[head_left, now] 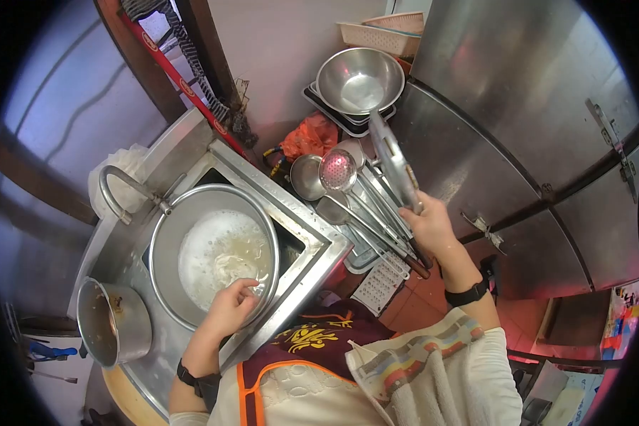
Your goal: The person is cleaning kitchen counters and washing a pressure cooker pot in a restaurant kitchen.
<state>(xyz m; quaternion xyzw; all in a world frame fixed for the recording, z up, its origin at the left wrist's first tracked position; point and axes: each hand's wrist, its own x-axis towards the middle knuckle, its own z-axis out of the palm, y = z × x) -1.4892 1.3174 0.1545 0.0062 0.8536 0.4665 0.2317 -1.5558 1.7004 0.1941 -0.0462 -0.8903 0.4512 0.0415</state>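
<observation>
My left hand [230,308] is over the near side of a large metal pot [162,245], with its fingers loosely bent and apart and nothing visible in them. Foamy, cloudy water [216,245] lies in the pot, which stands in the steel sink [319,245]. Out to the right, my right hand [428,221] is closed on the lower end of a flat metal lid [394,160], seen almost edge-on. Below that lid are a skimmer [338,170] and several long-handled ladles [307,177], laid side by side on a rack.
A curved faucet [117,190] rises behind the pot. On the left counter stands a smaller dirty pot [131,323]. A steel bowl [360,82] sits at the back near an orange bag [311,137]. Steel cabinet doors [468,156] fill the right side. A grater-like panel [380,282] is below.
</observation>
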